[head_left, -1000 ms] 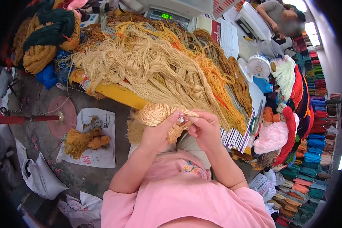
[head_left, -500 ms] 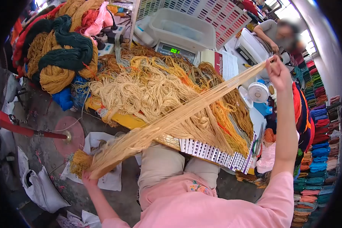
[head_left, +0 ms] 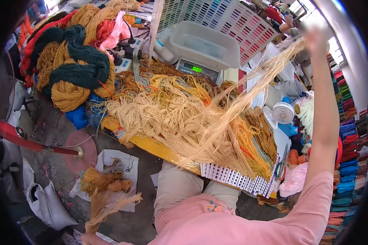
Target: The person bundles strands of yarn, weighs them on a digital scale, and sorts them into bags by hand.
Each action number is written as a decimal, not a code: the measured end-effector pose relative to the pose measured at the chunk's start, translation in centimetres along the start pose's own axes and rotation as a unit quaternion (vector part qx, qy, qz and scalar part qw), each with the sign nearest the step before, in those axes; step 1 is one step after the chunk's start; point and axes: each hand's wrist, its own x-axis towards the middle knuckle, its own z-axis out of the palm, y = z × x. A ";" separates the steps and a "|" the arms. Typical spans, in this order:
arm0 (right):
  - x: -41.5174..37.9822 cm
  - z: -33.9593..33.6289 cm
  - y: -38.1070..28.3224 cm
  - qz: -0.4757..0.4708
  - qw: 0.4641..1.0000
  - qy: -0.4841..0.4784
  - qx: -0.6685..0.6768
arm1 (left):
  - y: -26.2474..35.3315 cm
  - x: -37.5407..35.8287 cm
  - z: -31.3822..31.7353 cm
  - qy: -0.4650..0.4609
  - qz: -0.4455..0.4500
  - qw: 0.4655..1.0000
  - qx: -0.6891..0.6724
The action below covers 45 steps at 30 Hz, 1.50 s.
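My right hand [head_left: 315,44] is raised at the upper right, partly blurred, and closed on one end of a long hank of tan yarn [head_left: 253,98]. The loose end of that yarn trails down across the table over a heap of cream yarn [head_left: 151,102]. Low at the left edge of my lap, my left hand [head_left: 89,238] grips a shorter bunch of tan yarn [head_left: 97,212], whose frayed ends stick out to the right. Behind that bunch, brown-gold yarn bundles [head_left: 100,181] rest on a white sack on the floor.
A scale [head_left: 197,69] reading 0.00 carries a plastic tub [head_left: 204,45]. Beside the heap lie orange yarn [head_left: 243,134] and punched white cards [head_left: 237,177]. A small fan [head_left: 282,112] stands at right. A red post base [head_left: 79,151] is left. Another person is at the far right.
The yarn stretched between my hands has come apart into two pieces. My right hand has gone up and right, my left hand down. The scale reading went from 0.01 to 0.00.
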 end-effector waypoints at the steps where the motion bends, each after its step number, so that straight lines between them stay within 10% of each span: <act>1: -0.6 0.6 -0.1 0.002 0.999 -0.022 -0.045 | 0.0 -1.0 0.1 0.004 0.005 1.000 0.001; 2: -1.7 1.4 -0.2 0.005 0.995 -0.043 -0.090 | 0.0 -2.0 0.1 0.006 0.010 1.000 0.000; 3: -2.7 1.6 -0.3 0.055 0.950 -0.260 -0.164 | 0.0 -3.1 0.2 0.006 0.012 1.000 0.001; 8: -8.9 7.7 -3.5 0.148 0.858 -0.476 -0.121 | -0.6 -8.3 2.4 -0.048 -0.006 0.999 -0.013; 15: 11.2 5.8 -1.5 0.210 0.908 -0.350 -0.097 | -3.5 -15.9 6.1 -0.269 -0.093 0.951 -0.119; 21: 7.8 8.8 0.6 -0.042 0.856 -0.406 -0.317 | -4.5 -19.6 7.8 -0.413 -0.159 0.897 -0.009; 23: 2.5 10.9 4.2 -0.082 0.851 -0.359 -0.375 | -6.0 -23.4 10.8 -0.248 -0.162 0.952 0.075; 26: -6.9 11.8 8.0 -0.405 0.698 -0.333 -0.487 | -6.6 -25.3 11.6 -0.484 -0.257 0.829 0.113; 30: -15.3 7.7 15.9 -0.062 0.497 -0.549 -0.669 | -4.9 -32.5 13.9 -0.576 -0.319 0.745 0.110; 32: -19.2 4.7 16.4 -0.183 0.677 -0.478 -0.529 | -3.7 -35.5 14.5 -0.619 -0.338 0.701 0.107; 34: -22.3 3.2 15.9 -0.109 0.861 -0.343 -0.359 | -3.4 -38.1 15.1 -0.679 -0.363 0.630 0.105; 36: -25.6 0.7 16.4 0.042 0.907 -0.305 -0.286 | -3.8 -40.9 16.3 -0.730 -0.326 0.587 0.129; 41: -35.5 -0.1 11.0 0.076 0.896 -0.364 -0.240 | -5.5 -51.3 19.6 -0.738 -0.097 0.630 0.223; 45: -38.6 -0.3 8.3 0.176 0.903 -0.361 -0.154 | -7.7 -55.2 20.0 -0.761 -0.118 0.625 0.126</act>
